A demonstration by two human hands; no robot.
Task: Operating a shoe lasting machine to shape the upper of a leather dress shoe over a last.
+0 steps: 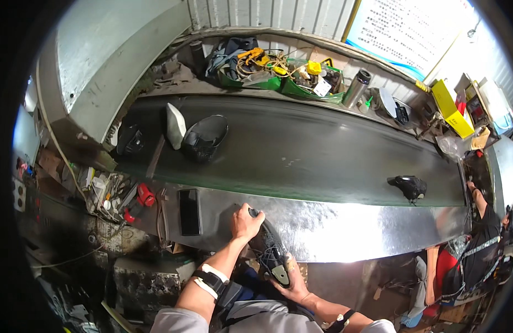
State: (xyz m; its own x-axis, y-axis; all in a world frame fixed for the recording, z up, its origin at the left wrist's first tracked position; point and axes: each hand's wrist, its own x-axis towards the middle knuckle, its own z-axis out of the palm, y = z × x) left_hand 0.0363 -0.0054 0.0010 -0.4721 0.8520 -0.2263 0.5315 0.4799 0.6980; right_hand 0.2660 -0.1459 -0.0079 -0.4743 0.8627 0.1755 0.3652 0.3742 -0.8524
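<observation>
Near the front edge of the metal table, both my hands are on a long, black, curved piece [272, 257] with a pale plate at its lower end and loose strands along its middle. My left hand [246, 223] is closed around its upper end, where a dark rounded tip sticks out past the fingers. Lower down, my right hand [293, 279] grips the side beside the pale plate. The piece hangs tilted over the table edge, above my lap. A black phone [190, 212] lies flat on the metal left of my left hand.
Behind the metal ledge [351, 227] runs a dark belt [301, 147] bearing a black basket-like shell [209, 136], a white shell [175, 126] and a black piece [407, 187]. Green bins [256, 83] and a steel flask [357, 89] stand behind. Another person [481, 233] reaches in at right.
</observation>
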